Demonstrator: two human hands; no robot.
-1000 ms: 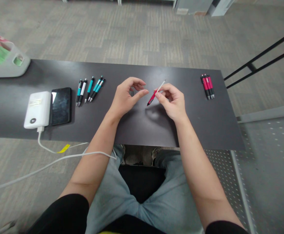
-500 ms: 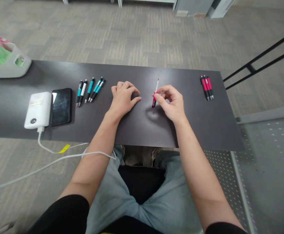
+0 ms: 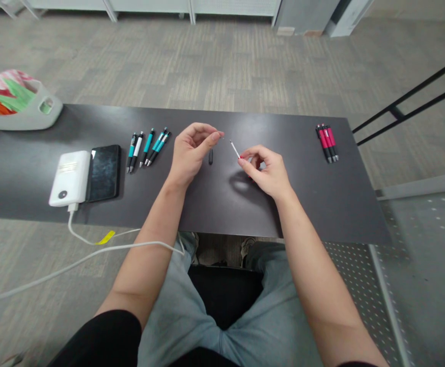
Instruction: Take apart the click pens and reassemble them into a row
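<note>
My right hand [image 3: 264, 168] is closed on a disassembled pen, and only a little of its red barrel shows at the fingertips. The pen's white refill [image 3: 235, 149] sticks out of it, pointing up and left. To the left, my left hand [image 3: 194, 150] is raised with thumb and forefinger pinched. A tiny silvery piece [image 3: 223, 137] shows at those fingertips, too small to name surely, a short gap from the refill tip. On the dark table below, beside the left hand, lies a black pen grip section [image 3: 211, 156].
Several pens [image 3: 148, 148], mostly teal and black, lie left of my hands. Beyond them are a black phone [image 3: 104, 173] and a white power bank [image 3: 70, 178] with a cable crossing my left forearm. Red pens [image 3: 327, 142] lie right; a white basket [image 3: 49, 114] stands far left.
My left hand has lifted off the table with its fingers pinched, uncovering the black pen part. The refill in my right hand has tipped from near upright toward the left hand.
</note>
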